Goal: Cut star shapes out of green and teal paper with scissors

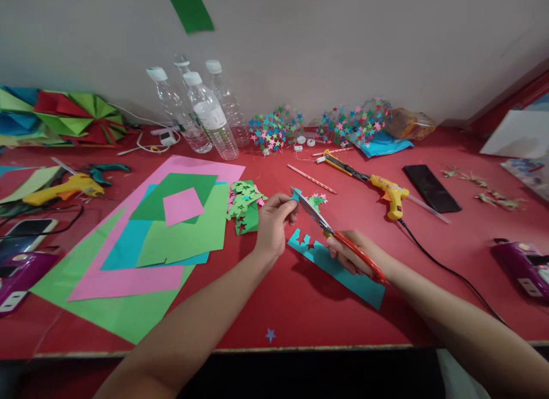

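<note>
My left hand (277,219) pinches a small piece of blue paper (295,195) between thumb and fingers. In my right hand (355,250) are red-handled scissors (354,253), their blades pointing up and left at that piece. Below the scissors lies a teal paper strip (338,270) with star-shaped notches along its upper left end. Behind the blades sits a small pile of green and pink paper stars (317,200). To the left of my left hand, green paper scraps (243,199) are heaped. A single purple-blue star (270,335) lies near the table's front edge.
Coloured paper sheets (184,233) overlap on the left. Plastic bottles (210,116) and star-covered clusters (274,127) stand along the wall. A yellow glue gun (388,194), its cord trailing forward, and a black phone (431,187) lie to the right. A purple power strip (521,267) sits farther right.
</note>
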`<state>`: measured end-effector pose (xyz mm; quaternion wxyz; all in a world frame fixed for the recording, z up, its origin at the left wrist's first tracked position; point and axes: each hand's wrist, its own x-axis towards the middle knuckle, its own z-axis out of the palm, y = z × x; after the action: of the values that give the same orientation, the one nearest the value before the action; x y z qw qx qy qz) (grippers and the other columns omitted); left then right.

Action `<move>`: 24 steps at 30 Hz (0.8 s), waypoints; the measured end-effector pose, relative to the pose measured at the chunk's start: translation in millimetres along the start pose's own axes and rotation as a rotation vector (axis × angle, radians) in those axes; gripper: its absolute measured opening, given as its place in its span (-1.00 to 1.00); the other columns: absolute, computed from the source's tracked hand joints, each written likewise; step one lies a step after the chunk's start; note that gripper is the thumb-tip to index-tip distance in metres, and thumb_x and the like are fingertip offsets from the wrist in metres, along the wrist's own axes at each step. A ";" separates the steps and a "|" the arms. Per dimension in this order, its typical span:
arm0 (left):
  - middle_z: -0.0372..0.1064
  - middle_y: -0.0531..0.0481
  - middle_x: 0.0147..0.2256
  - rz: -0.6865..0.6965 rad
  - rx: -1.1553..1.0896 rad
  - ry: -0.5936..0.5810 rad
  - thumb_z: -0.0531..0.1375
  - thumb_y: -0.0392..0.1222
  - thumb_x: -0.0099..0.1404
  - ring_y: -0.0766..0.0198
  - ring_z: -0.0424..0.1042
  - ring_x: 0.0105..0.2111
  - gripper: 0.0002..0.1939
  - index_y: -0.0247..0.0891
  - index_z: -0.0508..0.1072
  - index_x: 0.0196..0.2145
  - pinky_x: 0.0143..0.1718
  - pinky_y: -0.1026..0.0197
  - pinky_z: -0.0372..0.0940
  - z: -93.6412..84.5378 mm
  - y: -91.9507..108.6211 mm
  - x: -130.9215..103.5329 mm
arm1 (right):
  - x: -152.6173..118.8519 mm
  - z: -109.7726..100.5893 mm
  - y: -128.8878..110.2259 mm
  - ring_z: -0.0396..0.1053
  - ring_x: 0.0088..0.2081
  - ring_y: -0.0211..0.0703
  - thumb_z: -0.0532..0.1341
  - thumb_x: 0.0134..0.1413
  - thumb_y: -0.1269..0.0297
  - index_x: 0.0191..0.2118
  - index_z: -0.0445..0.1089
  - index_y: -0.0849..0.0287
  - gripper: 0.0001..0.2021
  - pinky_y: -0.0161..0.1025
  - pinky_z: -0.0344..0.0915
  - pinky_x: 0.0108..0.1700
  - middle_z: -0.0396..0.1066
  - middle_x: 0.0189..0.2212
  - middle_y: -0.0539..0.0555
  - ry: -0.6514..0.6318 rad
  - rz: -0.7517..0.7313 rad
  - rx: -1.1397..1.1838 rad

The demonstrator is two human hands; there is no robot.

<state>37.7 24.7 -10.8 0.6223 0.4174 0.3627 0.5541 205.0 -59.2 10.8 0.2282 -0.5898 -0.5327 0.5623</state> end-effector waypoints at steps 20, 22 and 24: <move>0.27 0.11 -0.61 0.005 0.029 0.064 0.18 -0.22 0.05 0.46 0.20 -0.63 -0.89 -0.25 0.34 -0.57 -0.62 0.37 0.07 -3.5 -3.1 2.4 | 8.9 -9.4 12.1 0.03 -0.82 -0.38 0.06 0.14 -0.19 -0.49 0.25 0.17 -0.52 -0.41 0.01 -0.74 0.17 -0.83 -0.12 -0.022 -0.042 0.064; 0.25 0.11 -0.61 -0.011 0.118 0.032 0.18 -0.20 0.08 0.45 0.18 -0.64 -0.88 -0.25 0.35 -0.56 -0.62 0.36 0.05 -6.4 -5.3 7.2 | 14.3 -12.6 17.6 0.06 -0.80 -0.36 -0.01 0.17 -0.21 -0.45 0.27 0.17 -0.50 -0.40 0.04 -0.73 0.18 -0.82 -0.11 -0.007 -0.145 0.197; 0.22 0.12 -0.62 -0.002 0.253 -0.035 0.17 -0.17 0.11 0.43 0.17 -0.63 -0.86 -0.24 0.35 -0.55 -0.60 0.35 0.05 -9.2 -7.0 12.1 | 20.9 -16.3 21.8 0.02 -0.81 -0.35 -0.04 0.20 -0.18 -0.44 0.26 0.16 -0.51 -0.38 0.07 -0.73 0.14 -0.83 -0.13 -0.024 -0.219 0.378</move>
<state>33.5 37.6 -20.7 0.5716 0.5017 0.4193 0.4958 223.7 -42.5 -12.7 0.3878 -0.4684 -0.4815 0.6312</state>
